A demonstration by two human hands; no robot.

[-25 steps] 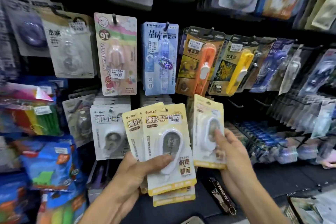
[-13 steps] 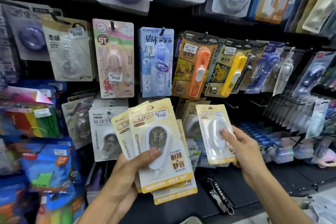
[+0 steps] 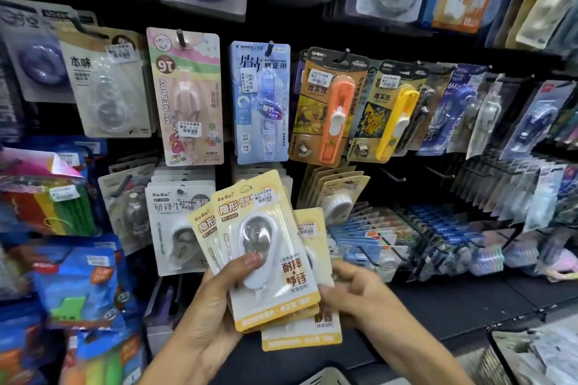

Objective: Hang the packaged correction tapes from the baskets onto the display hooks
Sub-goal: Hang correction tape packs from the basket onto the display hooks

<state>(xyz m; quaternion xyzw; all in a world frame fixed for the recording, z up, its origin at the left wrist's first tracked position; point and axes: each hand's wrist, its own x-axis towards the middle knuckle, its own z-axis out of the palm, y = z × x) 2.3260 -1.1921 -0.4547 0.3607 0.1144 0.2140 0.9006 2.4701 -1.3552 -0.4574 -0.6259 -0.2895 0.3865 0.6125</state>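
A fanned stack of yellow correction tape packs (image 3: 269, 259) is being gripped by the left hand (image 3: 209, 306), with the thumb (image 3: 247, 262) being pressed onto the white blister of the front pack. The rearmost pack (image 3: 309, 331) of the fan is being pinched at its right edge by the right hand (image 3: 353, 294), whose fingers are being curled around the card. The two hands are being held close together, joined through the stack, low in front of the display. Just behind the stack, grey-white BoBo packs (image 3: 175, 225) are being carried on a hook to the left, and a row of matching yellow packs (image 3: 337, 194) is being carried on a hook to the right. Above these, a pink My Melody pack (image 3: 187, 97), a blue pack (image 3: 262, 103), an orange clip pusher (image 3: 331, 106) and a yellow clip pusher (image 3: 391, 112) are being displayed on upper hooks. A basket rim (image 3: 328, 377) is being partly shown at the bottom edge.
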